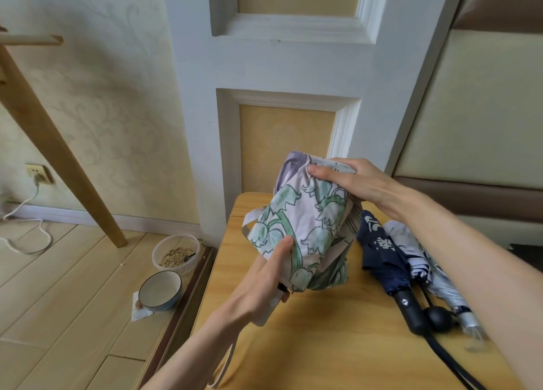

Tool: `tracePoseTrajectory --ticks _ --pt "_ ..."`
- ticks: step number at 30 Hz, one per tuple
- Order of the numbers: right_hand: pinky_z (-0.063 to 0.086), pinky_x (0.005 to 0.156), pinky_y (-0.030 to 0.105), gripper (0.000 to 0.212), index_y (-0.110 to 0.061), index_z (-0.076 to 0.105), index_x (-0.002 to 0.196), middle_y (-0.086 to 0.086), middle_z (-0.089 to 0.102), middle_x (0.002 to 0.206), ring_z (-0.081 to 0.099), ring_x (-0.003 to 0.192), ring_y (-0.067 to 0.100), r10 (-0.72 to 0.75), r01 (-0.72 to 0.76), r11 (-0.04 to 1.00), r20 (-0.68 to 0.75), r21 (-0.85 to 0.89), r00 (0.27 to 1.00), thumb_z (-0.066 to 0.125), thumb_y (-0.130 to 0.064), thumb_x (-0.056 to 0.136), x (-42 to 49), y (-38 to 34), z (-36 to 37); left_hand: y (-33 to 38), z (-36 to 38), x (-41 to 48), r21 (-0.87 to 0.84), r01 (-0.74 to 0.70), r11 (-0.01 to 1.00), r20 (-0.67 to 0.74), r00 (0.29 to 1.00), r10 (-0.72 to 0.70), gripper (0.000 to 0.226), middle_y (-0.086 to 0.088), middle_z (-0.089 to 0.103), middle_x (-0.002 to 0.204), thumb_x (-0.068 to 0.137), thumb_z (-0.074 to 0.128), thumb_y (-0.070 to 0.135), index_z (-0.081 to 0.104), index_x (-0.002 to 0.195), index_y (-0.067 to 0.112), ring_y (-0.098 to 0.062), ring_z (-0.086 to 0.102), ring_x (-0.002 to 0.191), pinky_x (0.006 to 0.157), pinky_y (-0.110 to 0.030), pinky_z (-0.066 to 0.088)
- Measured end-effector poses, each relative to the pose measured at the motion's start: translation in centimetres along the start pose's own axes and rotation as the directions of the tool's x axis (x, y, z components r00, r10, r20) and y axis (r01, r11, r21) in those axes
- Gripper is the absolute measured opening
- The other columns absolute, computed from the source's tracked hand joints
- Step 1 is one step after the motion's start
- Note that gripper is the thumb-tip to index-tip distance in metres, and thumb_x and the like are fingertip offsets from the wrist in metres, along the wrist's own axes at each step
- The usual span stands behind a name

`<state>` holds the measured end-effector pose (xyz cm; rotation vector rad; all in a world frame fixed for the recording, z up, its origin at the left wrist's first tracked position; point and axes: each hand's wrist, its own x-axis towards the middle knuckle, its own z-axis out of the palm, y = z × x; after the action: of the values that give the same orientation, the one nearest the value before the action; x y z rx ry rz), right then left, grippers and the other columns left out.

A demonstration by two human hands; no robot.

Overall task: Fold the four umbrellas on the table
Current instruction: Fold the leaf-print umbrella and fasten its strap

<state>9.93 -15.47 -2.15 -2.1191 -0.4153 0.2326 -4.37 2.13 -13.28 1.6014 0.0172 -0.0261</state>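
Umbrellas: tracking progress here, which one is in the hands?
The green floral umbrella, gripped by left hand and right hand; the navy umbrella and pale umbrella lie on the table.

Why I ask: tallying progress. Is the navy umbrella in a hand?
No, the navy umbrella lies on the table, with no hand touching it.

Brightness: moderate, even, soft daylight.
Shadows: faint and diffuse on the table point(323, 345) at lower centre.
Distortion: wide-angle; straight edges of the white wall panel point(286, 63) lean toward the frame sides.
Focus: centre sharp; lower corners slightly soft.
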Motion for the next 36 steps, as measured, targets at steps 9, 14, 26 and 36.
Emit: tracePoseTrajectory --ticks 9,14,26,36 --pt "0.062 0.088 0.046 0.049 -0.009 0.083 0.085 0.0 0.081 0.079 0.08 0.083 0.022 -0.032 0.056 0.996 -0.318 0.064 0.947 0.092 -0.055 0.072 -0.9 -0.5 0.6 0.4 -1.0 1.2 -0.214 0.227 0.95 -0.054 0.968 -0.244 0.049 -0.017 0.079 0.097 0.111 0.04 0.044 0.063 0.134 0.008 -0.027 0.075 0.072 0.058 -0.035 0.059" --pt "0.054 0.065 0.034 0.053 -0.013 0.08 0.076 0.0 0.078 0.074 0.073 0.073 0.019 -0.049 -0.029 0.99 -0.518 -0.141 0.854 0.087 -0.065 0.071 -0.5 -1.6 0.8 -0.2 -1.2 1.0 0.497 -0.315 0.809 -0.46 0.695 0.553 0.064 0.003 0.039 0.156 0.104 0.059 0.04 0.035 0.16 0.025 -0.009 0.046 0.143 0.117 -0.033 0.043" --pt "0.045 0.06 0.031 0.048 -0.013 0.066 0.061 -0.007 0.06 0.06 0.067 0.068 0.024 -0.02 -0.036 0.994 -0.503 -0.102 0.864 0.083 -0.056 0.07 -0.1 -3.4 4.4 -0.2 -0.6 1.6 0.021 -0.231 0.973 0.006 0.973 0.231 0.09 0.006 0.074 0.13 0.078 0.089 -0.001 0.046 0.15 0.031 -0.016 0.072 0.119 0.094 -0.03 0.061" --pt "0.059 0.095 0.043 0.05 -0.021 0.065 0.069 0.008 0.08 0.107 0.074 0.102 0.027 -0.037 0.011 0.997 -0.346 -0.074 0.937 0.071 -0.068 0.083 -0.1 -2.4 3.9 -1.2 -0.2 1.7 -0.096 -0.158 0.983 -0.024 0.987 0.156 0.078 0.0 0.077 0.122 0.081 0.087 -0.006 0.054 0.143 0.027 -0.022 0.076 0.11 0.085 -0.031 0.063"
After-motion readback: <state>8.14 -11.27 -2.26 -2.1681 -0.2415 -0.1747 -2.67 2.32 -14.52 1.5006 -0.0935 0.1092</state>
